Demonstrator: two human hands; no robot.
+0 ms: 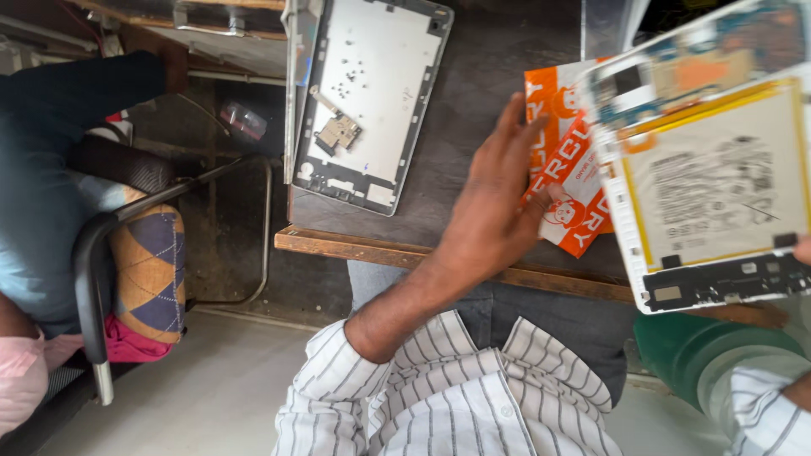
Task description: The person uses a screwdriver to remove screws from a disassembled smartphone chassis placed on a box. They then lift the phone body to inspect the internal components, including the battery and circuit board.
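Observation:
My left hand (498, 207) reaches out from a striped sleeve with its fingers spread and lies flat on the dark table, fingertips against an orange and white packet (574, 177). It grips nothing. An opened white tablet (710, 169), showing its large battery and circuit board, is held tilted above the table's right side and partly covers the packet. Only a bit of my right hand (802, 251) shows at the frame's right edge on the tablet's lower corner, with more fingers beneath it.
A white tablet back cover (372, 101) with several tiny screws and a small metal part lies at the table's far left. The wooden table edge (380, 251) runs in front of me. A chair with a patterned cushion (148, 270) and a seated person (42, 169) are to the left.

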